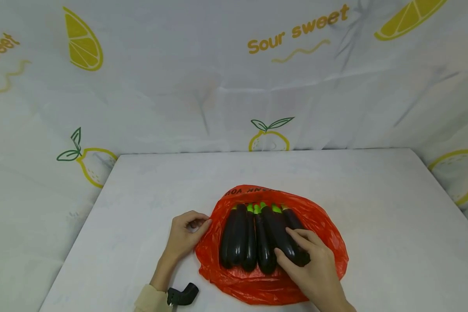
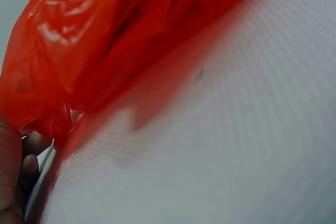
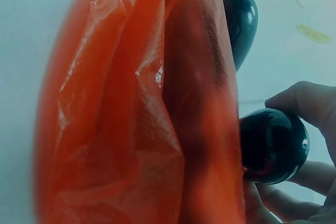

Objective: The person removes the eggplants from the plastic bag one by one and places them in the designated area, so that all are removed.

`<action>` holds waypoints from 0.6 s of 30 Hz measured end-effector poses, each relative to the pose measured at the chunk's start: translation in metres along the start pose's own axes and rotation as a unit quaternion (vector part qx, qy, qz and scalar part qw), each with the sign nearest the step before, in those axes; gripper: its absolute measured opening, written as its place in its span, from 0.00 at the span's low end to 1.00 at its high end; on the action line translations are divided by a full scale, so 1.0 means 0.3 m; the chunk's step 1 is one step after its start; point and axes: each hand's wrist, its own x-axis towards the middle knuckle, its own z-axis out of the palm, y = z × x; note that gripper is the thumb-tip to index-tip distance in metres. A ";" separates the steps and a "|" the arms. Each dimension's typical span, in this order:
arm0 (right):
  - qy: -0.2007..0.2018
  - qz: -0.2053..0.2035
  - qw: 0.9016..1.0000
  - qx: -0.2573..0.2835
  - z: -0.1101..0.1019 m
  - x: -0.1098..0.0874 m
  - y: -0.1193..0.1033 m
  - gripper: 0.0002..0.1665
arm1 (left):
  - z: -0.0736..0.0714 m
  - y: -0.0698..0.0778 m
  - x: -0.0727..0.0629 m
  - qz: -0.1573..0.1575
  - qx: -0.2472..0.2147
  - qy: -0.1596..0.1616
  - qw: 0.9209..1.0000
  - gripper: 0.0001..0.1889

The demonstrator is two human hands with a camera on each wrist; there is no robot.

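Note:
Several dark purple eggplants (image 1: 239, 238) with green tops lie side by side on an opened-out red plastic bag (image 1: 253, 292). With thumb and fingers, my right hand (image 1: 316, 266) grips a thick eggplant (image 1: 284, 242) toward the right of the row. Its glossy round end (image 3: 275, 148) shows between thumb and fingers in the right wrist view. At the bag's left edge, my left hand (image 1: 183, 236) pinches the plastic. In the left wrist view, the gathered red plastic (image 2: 58, 119) meets the left fingers (image 2: 30, 166).
The bag lies on a white table (image 1: 148, 186). A black curved device (image 1: 184, 294) sits by the left wrist, near the tan sleeve (image 1: 153, 299). A white cloth with lemon prints (image 1: 160, 108) hangs behind the table.

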 end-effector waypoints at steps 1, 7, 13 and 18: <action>0.002 -0.001 1.000 0.002 -0.003 -0.002 0.000 0.29 | 0.000 0.000 0.000 -0.003 0.000 0.000 1.000 0.07; 0.007 0.002 1.000 0.003 -0.023 -0.020 -0.005 0.29 | 0.000 0.000 -0.001 -0.013 0.005 -0.004 1.000 0.07; 0.030 -0.007 0.999 0.016 -0.044 -0.031 -0.012 0.28 | 0.001 -0.001 -0.002 -0.013 0.010 -0.006 1.000 0.07; 0.053 -0.024 0.998 0.016 -0.062 -0.024 -0.008 0.30 | 0.000 -0.002 -0.002 -0.007 0.010 -0.007 1.000 0.07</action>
